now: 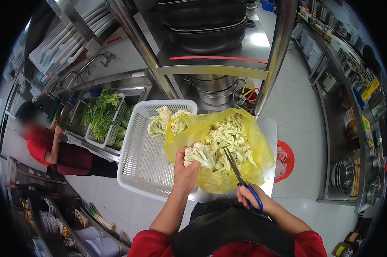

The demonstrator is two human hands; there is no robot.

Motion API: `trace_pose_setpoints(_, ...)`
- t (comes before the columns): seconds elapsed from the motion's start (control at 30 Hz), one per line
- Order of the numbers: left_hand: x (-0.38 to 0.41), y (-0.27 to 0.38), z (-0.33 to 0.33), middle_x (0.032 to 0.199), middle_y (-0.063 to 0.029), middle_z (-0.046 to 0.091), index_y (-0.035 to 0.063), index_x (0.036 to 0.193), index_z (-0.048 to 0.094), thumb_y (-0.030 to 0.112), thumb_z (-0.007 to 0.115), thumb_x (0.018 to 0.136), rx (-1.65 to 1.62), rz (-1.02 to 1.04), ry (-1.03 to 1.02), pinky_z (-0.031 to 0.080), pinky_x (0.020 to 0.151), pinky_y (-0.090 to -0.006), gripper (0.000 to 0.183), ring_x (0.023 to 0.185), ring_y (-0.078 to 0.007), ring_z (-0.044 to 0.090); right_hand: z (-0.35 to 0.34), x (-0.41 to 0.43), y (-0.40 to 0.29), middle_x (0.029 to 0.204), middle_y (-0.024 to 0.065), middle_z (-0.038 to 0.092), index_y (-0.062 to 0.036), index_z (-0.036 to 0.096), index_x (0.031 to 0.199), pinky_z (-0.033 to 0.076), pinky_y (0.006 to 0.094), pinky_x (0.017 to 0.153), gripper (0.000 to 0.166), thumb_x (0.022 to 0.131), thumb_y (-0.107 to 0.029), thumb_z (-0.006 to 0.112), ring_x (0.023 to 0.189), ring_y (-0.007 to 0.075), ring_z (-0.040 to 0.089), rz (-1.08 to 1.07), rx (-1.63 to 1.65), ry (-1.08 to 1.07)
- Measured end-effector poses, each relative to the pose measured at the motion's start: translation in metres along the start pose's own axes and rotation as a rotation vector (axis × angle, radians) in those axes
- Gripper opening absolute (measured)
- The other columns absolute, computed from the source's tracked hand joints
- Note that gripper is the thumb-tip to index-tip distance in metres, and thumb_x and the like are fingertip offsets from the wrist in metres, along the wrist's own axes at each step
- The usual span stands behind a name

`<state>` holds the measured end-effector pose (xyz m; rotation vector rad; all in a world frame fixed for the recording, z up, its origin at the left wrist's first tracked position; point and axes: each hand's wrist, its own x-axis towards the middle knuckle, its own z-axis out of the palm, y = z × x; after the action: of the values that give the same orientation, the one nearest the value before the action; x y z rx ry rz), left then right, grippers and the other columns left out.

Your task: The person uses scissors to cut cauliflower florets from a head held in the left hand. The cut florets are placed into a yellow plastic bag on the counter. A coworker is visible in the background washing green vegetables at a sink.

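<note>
My left hand grips a pale cauliflower piece at the near left edge of a yellow plastic bag. Inside the open bag lie many cut cauliflower florets. My right hand holds scissors by their blue handles, the dark blades pointing away from me over the florets. The blade tips are apart from the piece in my left hand. To the left, a white perforated plastic basket holds a few larger cauliflower pieces at its far end.
A steel table carries the bag. Beyond it, a steel shelf frame holds black pots and steel pots. A red bucket stands at right. On the left, a person handles greens beside a sink with leafy vegetables.
</note>
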<state>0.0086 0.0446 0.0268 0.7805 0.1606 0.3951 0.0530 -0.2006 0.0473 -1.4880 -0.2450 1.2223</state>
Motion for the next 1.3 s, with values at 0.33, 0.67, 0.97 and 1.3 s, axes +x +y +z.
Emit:
trace_pose_setpoints(0.33,-0.023,-0.02,0.02,0.135,-0.0135,0.04,0.007,0.124,0.041,0.0,0.062,0.079,0.322,-0.067,-0.229,0.037,0.102,-0.0392,0.05,0.125,-0.0259,0.04,0.02,0.036,-0.035,0.063,-0.0003,0.048,-0.0063,0.045,0.086,0.034,0.0214,0.044,0.024,0.082,-0.013,0.068,0.05,0.007,0.045,-0.33,0.188,0.312)
trace_pose_setpoints(0.67,-0.012,-0.024,0.007,0.124,-0.0083,0.044,0.0033,0.124,0.039,-0.003,0.054,0.086,0.212,-0.119,0.13,0.044,0.089,-0.0296,0.042,0.103,-0.0156,0.051,0.01,0.047,-0.019,0.066,-0.0004,0.05,-0.0049,0.047,0.089,0.037,0.0214,0.047,0.02,0.085,-0.015,0.064,0.052,0.0062,0.045,-0.425,-0.015,0.344)
trace_pose_setpoints(0.97,-0.007,-0.005,0.019,0.122,-0.0079,0.044,0.0021,0.12,0.039,-0.007,0.055,0.082,0.241,0.023,0.164,0.038,0.096,-0.0298,0.043,0.11,-0.0156,0.045,0.016,0.009,-0.004,0.072,0.0127,0.055,0.0015,0.051,0.085,0.045,0.0346,0.063,0.043,0.08,-0.038,0.068,0.066,0.0264,0.055,-0.292,-0.543,0.298)
trace_pose_setpoints(1.3,-0.018,-0.01,0.014,0.118,-0.0088,0.048,0.0018,0.118,0.041,0.001,0.058,0.086,0.272,-0.005,0.115,0.038,0.095,-0.03,0.036,0.107,-0.015,0.047,0.014,0.012,0.006,0.07,0.0212,0.057,0.0021,0.05,0.08,0.045,0.0424,0.059,0.042,0.082,-0.037,0.066,0.066,0.0405,0.056,-0.387,-0.811,0.367)
